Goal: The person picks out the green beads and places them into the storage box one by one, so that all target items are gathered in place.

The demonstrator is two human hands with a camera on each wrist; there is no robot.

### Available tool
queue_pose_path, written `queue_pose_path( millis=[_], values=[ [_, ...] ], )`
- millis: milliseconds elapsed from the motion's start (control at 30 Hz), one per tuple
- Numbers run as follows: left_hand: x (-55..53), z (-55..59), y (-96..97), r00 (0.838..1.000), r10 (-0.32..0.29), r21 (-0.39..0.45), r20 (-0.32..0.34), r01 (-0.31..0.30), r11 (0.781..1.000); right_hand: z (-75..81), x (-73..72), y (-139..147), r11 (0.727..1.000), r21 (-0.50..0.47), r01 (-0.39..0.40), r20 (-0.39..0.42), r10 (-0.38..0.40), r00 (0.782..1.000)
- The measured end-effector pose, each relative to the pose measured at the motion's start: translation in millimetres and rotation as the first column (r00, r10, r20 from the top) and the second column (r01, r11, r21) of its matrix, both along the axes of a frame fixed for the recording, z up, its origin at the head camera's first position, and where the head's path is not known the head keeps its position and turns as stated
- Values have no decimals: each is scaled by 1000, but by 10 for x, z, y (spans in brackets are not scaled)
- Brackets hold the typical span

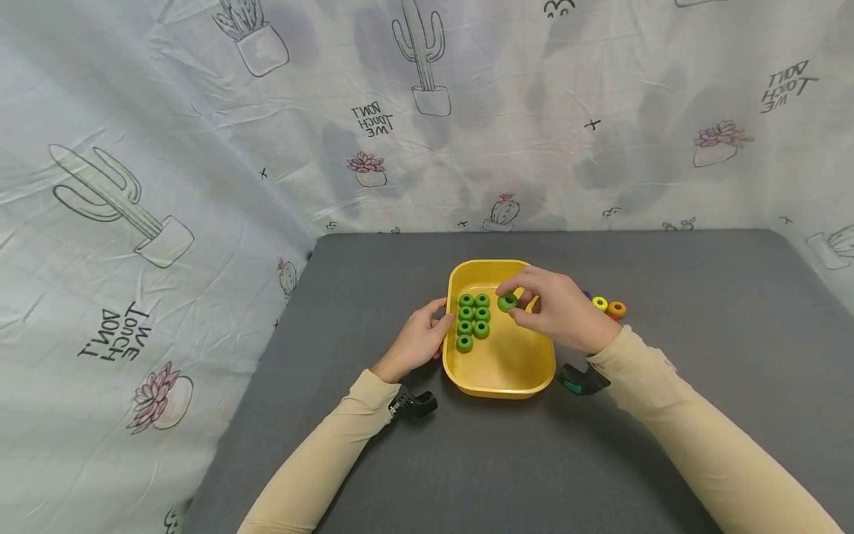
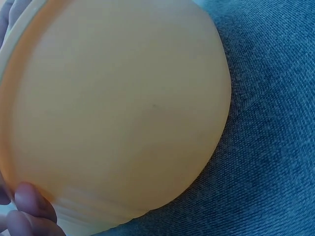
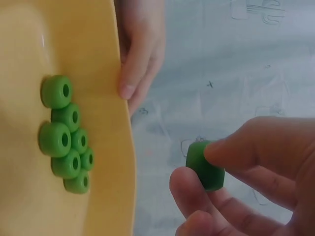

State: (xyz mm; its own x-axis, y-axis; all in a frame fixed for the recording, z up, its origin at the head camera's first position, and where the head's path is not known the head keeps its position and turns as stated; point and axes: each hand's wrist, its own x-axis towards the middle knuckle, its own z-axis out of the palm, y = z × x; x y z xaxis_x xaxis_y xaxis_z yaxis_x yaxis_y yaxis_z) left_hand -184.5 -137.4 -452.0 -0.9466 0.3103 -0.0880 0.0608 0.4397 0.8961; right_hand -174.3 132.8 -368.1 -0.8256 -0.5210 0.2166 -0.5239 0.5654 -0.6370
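A yellow plastic tray (image 1: 500, 390) with rounded corners holds several green beads (image 1: 465, 327), each with a dark hole, in two columns along its left side. My left hand (image 1: 416, 337) grips the tray's left wall, thumb at the rim; fingertips (image 2: 34, 199) bend beneath it in the left wrist view, where the tray's pale underside (image 2: 123, 108) fills much of the picture. Above the tray's right half, my right hand (image 1: 557, 308) pinches one green bead (image 3: 205, 169) between thumb and fingers. The right wrist view shows this bead apart from the others.
To the right of the tray, partly behind my right hand, lie loose beads: yellow (image 1: 600, 303), orange (image 1: 617, 310), and bits of red and blue. All stand on a dark grey table (image 1: 373, 267). A white cactus-print cloth (image 1: 534, 148) hangs behind and at the left.
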Motion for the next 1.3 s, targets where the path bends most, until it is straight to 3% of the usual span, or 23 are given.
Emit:
queue_pose_path(
  millis=[300,700,933,1067,1300],
  values=[
    [0,0,-2,1000,7,-13,1,-7,1000,-86,-118,-183,998,34,-44,31,43,999],
    [9,3,13,1000,14,0,8,-14,1000,-249,-316,-385,985,134,-106,130,88,988],
    [15,28,11,1000,13,1,14,-13,1000,-312,-331,-442,976,182,-116,150,89,985],
    [8,14,4,1000,15,-1,13,-15,1000,-335,-331,-469,960,235,-155,131,126,983],
    [8,-1,-4,1000,7,7,11,-7,1000,-333,-315,-520,931,305,-200,185,148,971]
  ],
)
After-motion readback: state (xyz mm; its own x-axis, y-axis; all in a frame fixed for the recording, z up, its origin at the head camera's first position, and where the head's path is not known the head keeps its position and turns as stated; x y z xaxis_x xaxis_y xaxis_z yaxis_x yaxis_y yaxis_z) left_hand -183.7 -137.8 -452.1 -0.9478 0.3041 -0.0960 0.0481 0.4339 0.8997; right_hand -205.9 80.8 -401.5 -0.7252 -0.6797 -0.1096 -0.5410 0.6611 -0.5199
